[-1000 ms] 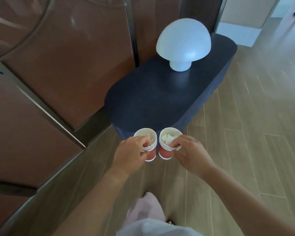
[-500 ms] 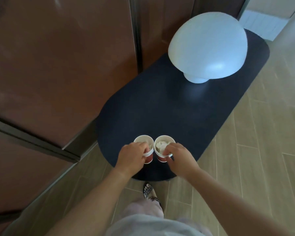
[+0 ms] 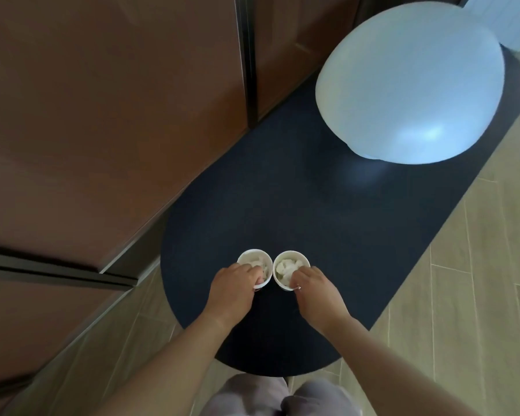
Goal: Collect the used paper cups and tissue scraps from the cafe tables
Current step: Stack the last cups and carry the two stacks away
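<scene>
Gripping the left cup [image 3: 248, 259] with the curled left hand [image 3: 231, 291] and the right cup [image 3: 294, 258] with the curled right hand [image 3: 316, 291], upright over the near end of the table [image 3: 282, 190], likely for keeping the tissue scraps [image 3: 285, 268] inside.

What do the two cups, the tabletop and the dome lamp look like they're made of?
Left cup and right cup: likely paper, matte white inside, thin rolled rims. Tabletop: dark navy, matte, finely textured; fabric or laminate, I cannot tell. Lamp: smooth white dome with a soft highlight, plastic or frosted glass.
</scene>
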`<state>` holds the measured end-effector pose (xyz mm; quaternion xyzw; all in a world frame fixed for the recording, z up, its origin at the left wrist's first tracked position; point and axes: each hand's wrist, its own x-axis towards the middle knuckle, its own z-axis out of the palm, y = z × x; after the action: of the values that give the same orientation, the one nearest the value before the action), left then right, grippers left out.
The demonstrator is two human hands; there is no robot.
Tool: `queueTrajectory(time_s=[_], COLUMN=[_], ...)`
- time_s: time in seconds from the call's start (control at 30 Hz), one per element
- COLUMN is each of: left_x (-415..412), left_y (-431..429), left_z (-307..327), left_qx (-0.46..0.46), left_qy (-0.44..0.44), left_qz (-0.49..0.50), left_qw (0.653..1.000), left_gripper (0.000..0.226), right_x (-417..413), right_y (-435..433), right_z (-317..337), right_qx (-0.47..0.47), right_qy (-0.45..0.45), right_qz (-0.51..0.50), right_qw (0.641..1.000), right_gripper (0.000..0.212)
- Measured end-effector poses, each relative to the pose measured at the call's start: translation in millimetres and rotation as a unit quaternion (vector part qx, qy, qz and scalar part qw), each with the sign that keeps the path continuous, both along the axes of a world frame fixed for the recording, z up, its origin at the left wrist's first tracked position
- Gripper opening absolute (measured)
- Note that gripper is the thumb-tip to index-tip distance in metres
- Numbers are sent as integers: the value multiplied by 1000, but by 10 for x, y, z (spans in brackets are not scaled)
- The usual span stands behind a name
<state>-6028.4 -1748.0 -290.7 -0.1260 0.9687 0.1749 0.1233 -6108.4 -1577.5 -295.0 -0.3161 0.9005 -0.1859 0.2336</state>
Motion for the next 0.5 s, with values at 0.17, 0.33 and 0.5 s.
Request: queueTrajectory(time_s=[0.17,0.33,0.5], left_x=[-6,29,71], left_y=[-49,46,329], left_z=[-88,-24,165], left_qx=[10,15,4], left_qy=[-30,-25,3], left_qz=[7,29,98], left_qw=[999,999,995], left_gripper=[23,24,28], right_x=[-134,-203,-311], right_y=[-27,13,121], right_z=[-35,-8,56], right_qx=[15,20,4], right_qy=[-6,-25,-23], right_qz=[21,52,98], right_qw=[1000,998,995], right_gripper=[31,35,29])
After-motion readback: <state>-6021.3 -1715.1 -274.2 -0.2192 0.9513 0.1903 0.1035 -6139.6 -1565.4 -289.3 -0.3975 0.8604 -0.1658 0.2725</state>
